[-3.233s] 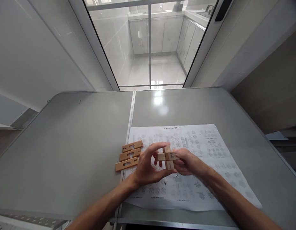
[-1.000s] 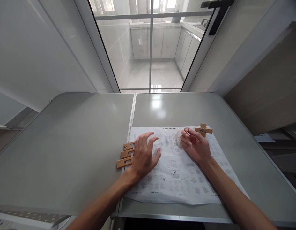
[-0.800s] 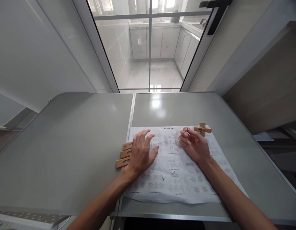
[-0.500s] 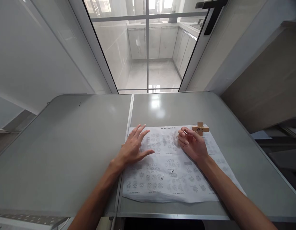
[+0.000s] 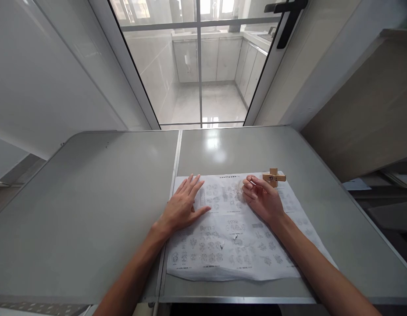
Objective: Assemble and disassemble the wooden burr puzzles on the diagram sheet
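A printed sheet of paper (image 5: pixel 249 228) covered in small drawings lies on the table. My left hand (image 5: pixel 183 204) is palm down over its left edge, fingers stretched out and thumb apart. A small brownish bit shows beside that thumb; most of it is covered, so I cannot tell what it is. My right hand (image 5: pixel 264 197) rests on the upper right of the sheet, its side down and its fingers curled together with the thumb. Whether anything is inside them is hidden. Just beyond it sits a cross-shaped wooden block puzzle (image 5: pixel 273 177) with dark marks.
The grey table (image 5: pixel 91 210) has a metal seam (image 5: pixel 177 153) running front to back, left of the sheet. A glass door (image 5: pixel 219 66) with a black handle (image 5: pixel 287 24) stands past the far edge. Dark shelves (image 5: pixel 384 193) are at the right.
My left hand has settled flatter, its fingers closer together. The right hand stays curled by the puzzle. The whole view has shifted slightly.
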`<state>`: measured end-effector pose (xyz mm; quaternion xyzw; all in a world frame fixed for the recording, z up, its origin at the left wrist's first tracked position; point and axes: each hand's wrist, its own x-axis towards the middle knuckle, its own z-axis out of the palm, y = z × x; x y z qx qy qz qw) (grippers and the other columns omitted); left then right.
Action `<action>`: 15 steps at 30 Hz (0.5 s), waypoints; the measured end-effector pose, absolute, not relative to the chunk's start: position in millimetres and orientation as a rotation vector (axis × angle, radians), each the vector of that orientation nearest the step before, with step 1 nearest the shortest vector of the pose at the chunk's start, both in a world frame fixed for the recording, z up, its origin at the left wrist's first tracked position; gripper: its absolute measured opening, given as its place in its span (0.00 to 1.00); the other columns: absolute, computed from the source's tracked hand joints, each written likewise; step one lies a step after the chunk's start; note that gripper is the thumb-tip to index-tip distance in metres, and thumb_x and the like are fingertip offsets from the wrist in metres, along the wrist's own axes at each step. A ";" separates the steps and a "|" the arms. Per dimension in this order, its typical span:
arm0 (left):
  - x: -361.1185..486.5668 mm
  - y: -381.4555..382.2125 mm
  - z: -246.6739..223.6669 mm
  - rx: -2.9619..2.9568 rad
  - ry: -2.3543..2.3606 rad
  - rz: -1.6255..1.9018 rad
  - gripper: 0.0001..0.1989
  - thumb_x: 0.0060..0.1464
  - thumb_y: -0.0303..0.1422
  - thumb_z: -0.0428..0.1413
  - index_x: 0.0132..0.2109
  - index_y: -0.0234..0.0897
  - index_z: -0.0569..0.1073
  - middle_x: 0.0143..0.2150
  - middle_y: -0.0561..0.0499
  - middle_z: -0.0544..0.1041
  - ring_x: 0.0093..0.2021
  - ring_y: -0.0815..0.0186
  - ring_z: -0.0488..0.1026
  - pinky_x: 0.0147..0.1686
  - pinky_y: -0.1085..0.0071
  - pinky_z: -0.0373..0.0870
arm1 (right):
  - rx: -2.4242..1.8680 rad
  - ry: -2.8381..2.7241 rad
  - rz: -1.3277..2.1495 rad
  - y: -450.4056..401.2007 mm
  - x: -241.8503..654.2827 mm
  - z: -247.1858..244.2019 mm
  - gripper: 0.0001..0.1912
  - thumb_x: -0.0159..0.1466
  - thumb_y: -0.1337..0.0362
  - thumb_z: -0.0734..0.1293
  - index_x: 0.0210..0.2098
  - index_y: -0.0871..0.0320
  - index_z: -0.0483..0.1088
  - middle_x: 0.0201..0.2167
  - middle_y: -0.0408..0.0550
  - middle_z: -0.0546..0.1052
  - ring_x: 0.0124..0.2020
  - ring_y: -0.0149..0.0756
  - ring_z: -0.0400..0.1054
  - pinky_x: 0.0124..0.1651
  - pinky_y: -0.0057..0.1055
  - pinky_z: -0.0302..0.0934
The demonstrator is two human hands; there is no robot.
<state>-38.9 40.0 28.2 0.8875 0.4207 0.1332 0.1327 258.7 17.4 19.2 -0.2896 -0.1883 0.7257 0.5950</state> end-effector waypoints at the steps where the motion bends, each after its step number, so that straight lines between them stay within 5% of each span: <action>1: -35.7 38.3 28.1 2.578 1.200 0.390 0.40 0.67 0.51 0.59 0.76 0.40 0.56 0.80 0.38 0.57 0.81 0.47 0.50 0.77 0.43 0.56 | -0.678 -0.439 1.683 17.5 258.4 19.6 0.08 0.63 0.65 0.75 0.33 0.56 0.71 0.28 0.39 0.68 0.20 0.24 0.55 0.22 0.21 0.60; 10: -5.5 14.1 33.8 2.563 0.997 0.456 0.35 0.69 0.44 0.59 0.75 0.39 0.58 0.78 0.37 0.61 0.80 0.49 0.52 0.77 0.44 0.59 | -0.715 -0.453 1.684 18.3 257.3 21.1 0.11 0.63 0.64 0.76 0.32 0.56 0.70 0.27 0.38 0.66 0.20 0.23 0.54 0.22 0.21 0.61; 15: -11.7 13.8 50.1 2.440 0.751 0.442 0.50 0.60 0.42 0.68 0.79 0.49 0.50 0.78 0.42 0.61 0.80 0.50 0.54 0.75 0.46 0.63 | -0.720 -0.451 1.690 18.7 257.2 19.1 0.12 0.63 0.65 0.76 0.32 0.56 0.69 0.27 0.38 0.67 0.20 0.23 0.54 0.22 0.20 0.60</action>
